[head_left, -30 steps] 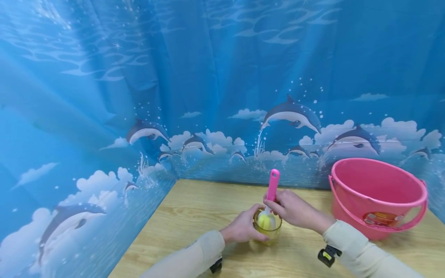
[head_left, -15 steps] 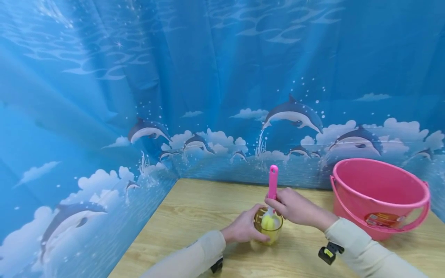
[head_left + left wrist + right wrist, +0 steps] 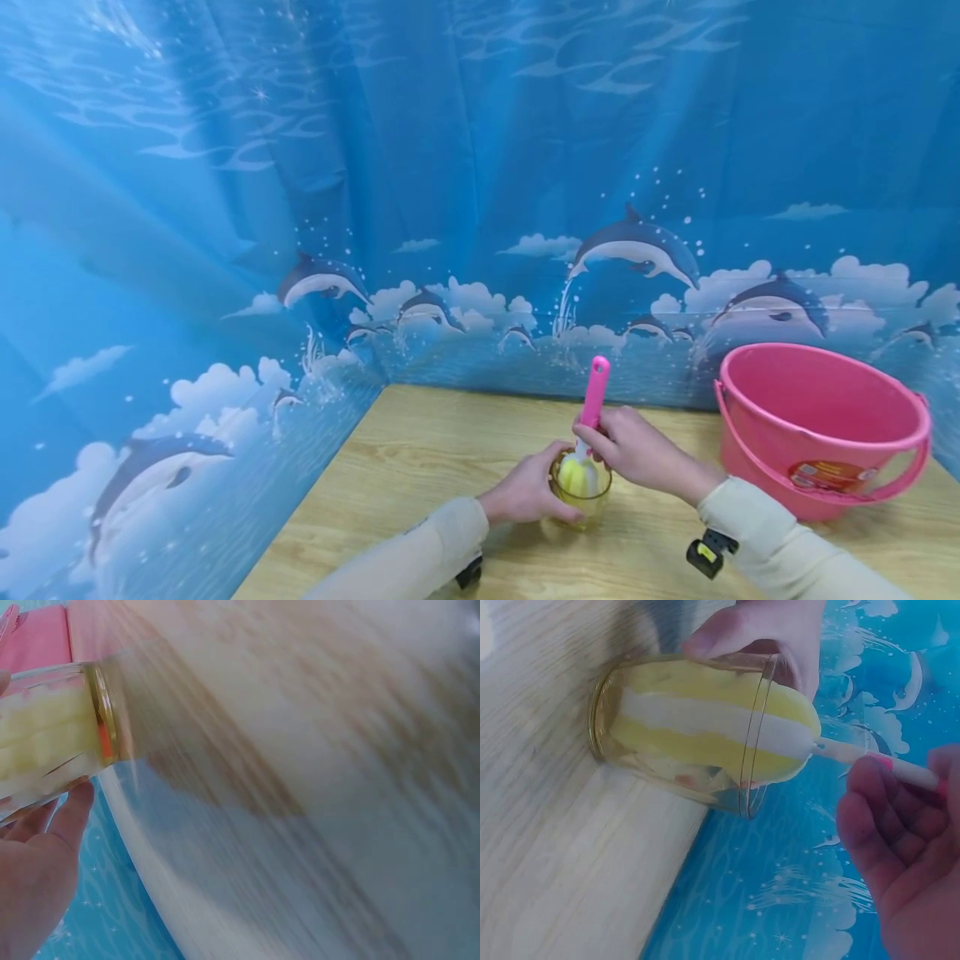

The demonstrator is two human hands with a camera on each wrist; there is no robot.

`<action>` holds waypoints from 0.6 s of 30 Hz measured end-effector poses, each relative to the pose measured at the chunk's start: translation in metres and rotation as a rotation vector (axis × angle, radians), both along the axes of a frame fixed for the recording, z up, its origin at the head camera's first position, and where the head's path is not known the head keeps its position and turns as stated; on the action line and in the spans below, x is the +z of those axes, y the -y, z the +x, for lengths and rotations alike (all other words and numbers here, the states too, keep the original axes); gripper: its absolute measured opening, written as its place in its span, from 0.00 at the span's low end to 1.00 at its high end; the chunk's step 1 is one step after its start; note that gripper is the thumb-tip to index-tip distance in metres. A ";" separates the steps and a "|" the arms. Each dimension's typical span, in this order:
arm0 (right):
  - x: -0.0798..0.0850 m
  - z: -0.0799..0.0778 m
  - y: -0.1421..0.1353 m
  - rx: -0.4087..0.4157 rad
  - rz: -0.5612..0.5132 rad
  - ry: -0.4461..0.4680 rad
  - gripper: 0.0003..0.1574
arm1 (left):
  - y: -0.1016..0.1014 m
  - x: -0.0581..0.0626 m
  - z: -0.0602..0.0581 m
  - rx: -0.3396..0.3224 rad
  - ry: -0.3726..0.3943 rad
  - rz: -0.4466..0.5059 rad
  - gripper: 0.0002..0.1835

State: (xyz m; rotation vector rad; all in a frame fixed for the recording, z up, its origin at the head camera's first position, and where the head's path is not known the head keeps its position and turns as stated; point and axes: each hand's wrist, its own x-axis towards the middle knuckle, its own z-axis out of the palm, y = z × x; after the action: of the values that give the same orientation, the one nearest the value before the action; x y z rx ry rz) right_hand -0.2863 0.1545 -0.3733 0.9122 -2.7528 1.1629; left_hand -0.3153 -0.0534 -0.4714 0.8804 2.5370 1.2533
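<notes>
An amber-tinted clear glass [image 3: 587, 510] stands upright on the wooden table, and my left hand [image 3: 527, 490] grips it from the left with thumb and fingers round its side. Inside it sits the yellow-and-white sponge head of a cup brush [image 3: 594, 396]. My right hand [image 3: 637, 450] pinches the brush's pink handle just above the rim; the handle leans slightly right. The right wrist view has the sponge [image 3: 705, 724] reaching far down into the glass [image 3: 694, 791]. In the left wrist view, left fingers [image 3: 71, 817] lie against the glass wall.
A large pink bucket [image 3: 813, 492] with a pink handle stands on the table [image 3: 442, 425] to the right, beyond my right forearm. A blue dolphin-print curtain [image 3: 465, 208] hangs along the table's back and left edges.
The brush handle tilts from nearly upright to leaning a little right, as my right hand shifts slightly. My left hand keeps its hold on the glass, which stays about in place.
</notes>
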 end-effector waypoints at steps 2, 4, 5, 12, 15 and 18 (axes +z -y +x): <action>0.000 -0.001 0.000 -0.007 0.024 -0.027 0.19 | 0.000 0.000 0.000 0.002 -0.005 -0.001 0.45; 0.000 -0.001 -0.001 -0.007 0.049 -0.058 0.19 | 0.000 0.000 0.000 0.004 -0.008 -0.005 0.45; 0.001 -0.001 -0.002 -0.007 0.061 -0.071 0.19 | 0.000 0.000 0.000 0.004 -0.007 -0.007 0.45; 0.005 0.000 -0.007 0.011 0.080 -0.062 0.20 | -0.001 -0.001 0.000 0.002 0.033 -0.002 0.45; 0.005 0.001 -0.008 0.014 0.066 -0.041 0.19 | -0.001 -0.001 0.000 -0.003 0.055 0.018 0.45; 0.004 0.002 -0.009 0.020 0.041 -0.016 0.18 | -0.001 -0.002 0.001 -0.009 0.075 0.041 0.45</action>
State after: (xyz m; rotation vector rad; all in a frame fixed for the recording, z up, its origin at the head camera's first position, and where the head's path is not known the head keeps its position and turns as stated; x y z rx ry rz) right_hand -0.2842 0.1632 -0.3695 0.9513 -2.7709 1.1002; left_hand -0.3147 -0.0527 -0.4733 0.8362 2.4554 1.3150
